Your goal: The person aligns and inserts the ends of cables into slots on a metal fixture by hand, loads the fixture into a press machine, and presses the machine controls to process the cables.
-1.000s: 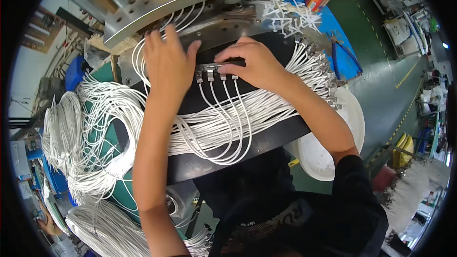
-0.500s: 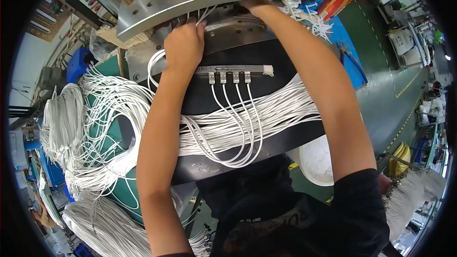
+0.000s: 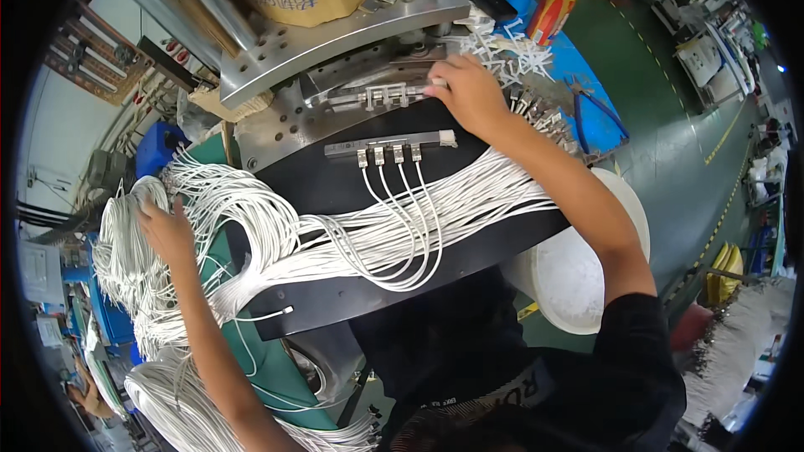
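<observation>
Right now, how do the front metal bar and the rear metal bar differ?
The front metal bar lies on the black mat; the rear metal bar is over the metal plate.
Four cable plugs line the front bar's near edge; the rear bar carries pale crosspieces.
No hand touches the front bar; the right hand holds the rear bar's right end.
Both run roughly left to right.

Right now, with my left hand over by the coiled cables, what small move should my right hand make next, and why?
Perhaps ease the metal bar toward you: your right hand grips its right end, and your left hand, over by the coiled white cables, isn't supporting it.
</observation>
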Tool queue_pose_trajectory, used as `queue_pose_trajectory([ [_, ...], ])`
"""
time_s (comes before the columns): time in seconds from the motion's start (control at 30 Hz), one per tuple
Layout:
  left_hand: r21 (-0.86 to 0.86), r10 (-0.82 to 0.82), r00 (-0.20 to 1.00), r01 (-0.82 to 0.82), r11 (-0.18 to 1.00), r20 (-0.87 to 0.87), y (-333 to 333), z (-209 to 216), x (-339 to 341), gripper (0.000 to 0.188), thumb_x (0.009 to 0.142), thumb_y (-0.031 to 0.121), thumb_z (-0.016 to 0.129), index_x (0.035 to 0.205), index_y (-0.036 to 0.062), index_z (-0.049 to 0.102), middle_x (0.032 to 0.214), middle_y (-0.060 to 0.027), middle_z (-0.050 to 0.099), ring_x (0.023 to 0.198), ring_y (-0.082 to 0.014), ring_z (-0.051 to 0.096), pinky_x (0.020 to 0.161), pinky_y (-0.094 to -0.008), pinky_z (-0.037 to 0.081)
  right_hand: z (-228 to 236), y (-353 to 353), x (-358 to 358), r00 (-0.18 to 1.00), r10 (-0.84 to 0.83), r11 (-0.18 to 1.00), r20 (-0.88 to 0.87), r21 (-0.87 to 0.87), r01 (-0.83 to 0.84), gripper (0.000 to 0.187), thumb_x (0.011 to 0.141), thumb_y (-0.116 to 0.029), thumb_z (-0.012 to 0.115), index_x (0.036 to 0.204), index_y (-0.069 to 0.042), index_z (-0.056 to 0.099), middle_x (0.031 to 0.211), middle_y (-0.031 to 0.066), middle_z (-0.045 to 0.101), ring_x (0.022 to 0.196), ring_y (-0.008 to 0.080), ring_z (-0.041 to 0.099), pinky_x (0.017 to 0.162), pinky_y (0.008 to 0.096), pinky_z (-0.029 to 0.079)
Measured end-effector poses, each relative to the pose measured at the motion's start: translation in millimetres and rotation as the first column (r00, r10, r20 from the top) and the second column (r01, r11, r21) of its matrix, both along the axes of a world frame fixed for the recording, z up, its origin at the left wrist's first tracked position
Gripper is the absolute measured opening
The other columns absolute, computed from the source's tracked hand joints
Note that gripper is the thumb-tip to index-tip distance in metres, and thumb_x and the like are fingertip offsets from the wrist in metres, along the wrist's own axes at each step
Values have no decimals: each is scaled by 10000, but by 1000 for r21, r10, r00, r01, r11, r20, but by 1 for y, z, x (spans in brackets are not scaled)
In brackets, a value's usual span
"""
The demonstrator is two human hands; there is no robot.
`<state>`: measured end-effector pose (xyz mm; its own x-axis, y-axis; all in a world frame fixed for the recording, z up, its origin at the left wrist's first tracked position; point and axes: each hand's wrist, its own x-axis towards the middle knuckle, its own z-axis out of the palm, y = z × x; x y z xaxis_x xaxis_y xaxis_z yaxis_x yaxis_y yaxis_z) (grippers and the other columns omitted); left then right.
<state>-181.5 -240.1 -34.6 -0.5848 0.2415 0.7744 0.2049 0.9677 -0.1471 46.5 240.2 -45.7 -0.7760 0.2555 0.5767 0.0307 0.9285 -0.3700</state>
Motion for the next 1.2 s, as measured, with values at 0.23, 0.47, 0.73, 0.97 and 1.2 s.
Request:
queue_pose_trajectory([
  [0.23,277,-705,248,794,540,664,149,51,128,329,864,144,649,1158,3,601,1223,-197,594,1195,-347,528,1020,-396,392,1,-14,-18,957,244,913,-157,-297,-281,211,901,-254,637,971,-69,712,835,88,671,772,218,610,743,305,477],
  [0.47,494,-708,307,543,679,636,114,32,108,312,822,142,690,1079,-17,614,1147,-191,603,996,-367,604,875,-399,471,94,25,202,849,293,811,441,-585,24,250,975,-181,534,1010,36,651,982,86,670,935,137,614,843,293,472],
  [0.73,364,-703,147,772,521,695,197,28,100,280,837,135,696,1053,-3,583,932,-116,647,737,-251,606,679,-333,487,67,-50,120,980,153,838,124,-541,-63,256,877,-185,672,1084,-36,662,1042,113,657,950,200,621,881,293,467],
  [0.97,632,-748,41,506,587,662,220,17,112,348,778,255,771,963,13,604,795,-121,648,734,-251,611,663,-353,477,3,-46,41,928,273,930,252,-317,-188,310,791,-306,762,954,-58,670,807,64,582,732,216,554,676,337,447],
  [1.2,556,-756,348,521,647,554,246,11,104,477,684,400,833,871,-3,659,745,-122,674,699,-293,634,685,-373,494,8,-32,10,946,287,941,153,-232,-248,293,769,-290,780,906,-60,662,769,54,589,740,187,565,649,320,445],
])
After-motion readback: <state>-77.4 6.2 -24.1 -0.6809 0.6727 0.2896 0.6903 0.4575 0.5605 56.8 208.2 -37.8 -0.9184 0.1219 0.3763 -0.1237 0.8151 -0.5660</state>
